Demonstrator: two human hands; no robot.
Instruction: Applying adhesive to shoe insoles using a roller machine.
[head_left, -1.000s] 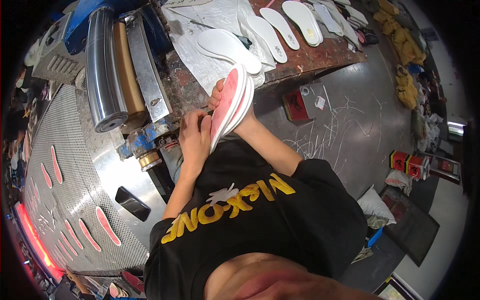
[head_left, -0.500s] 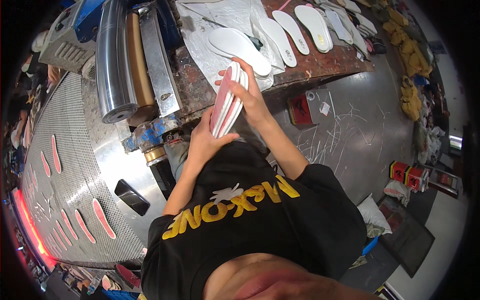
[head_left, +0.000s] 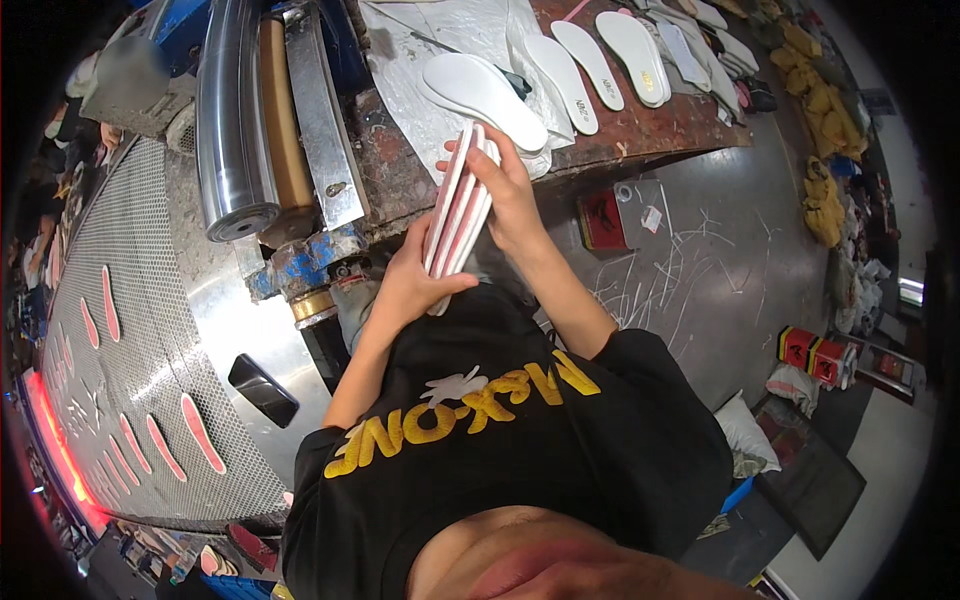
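Note:
A small stack of shoe insoles [head_left: 458,215], white-edged with pink faces, stands on edge between my two hands in front of my body. My left hand [head_left: 408,275] grips the lower end, its thumb across the edges. Around the upper end closes my right hand [head_left: 508,190], with fingertips showing past the far side. Just beyond the stack, white insoles [head_left: 485,95] lie on a white plastic sheet [head_left: 395,60] on the worn bench. More white insoles [head_left: 560,80] with small printed marks are laid out to the right of them.
At left are a shiny metal roller [head_left: 235,130] and a perforated conveyor [head_left: 130,330] carrying several pink insoles [head_left: 204,434]. A black phone [head_left: 264,390] lies on its metal edge. White strips [head_left: 650,290] litter the floor, near a red and black box [head_left: 603,220].
The stack has turned in my hands, so more of its edges and less of the pink front face show. Both hands keep their hold in nearly the same place.

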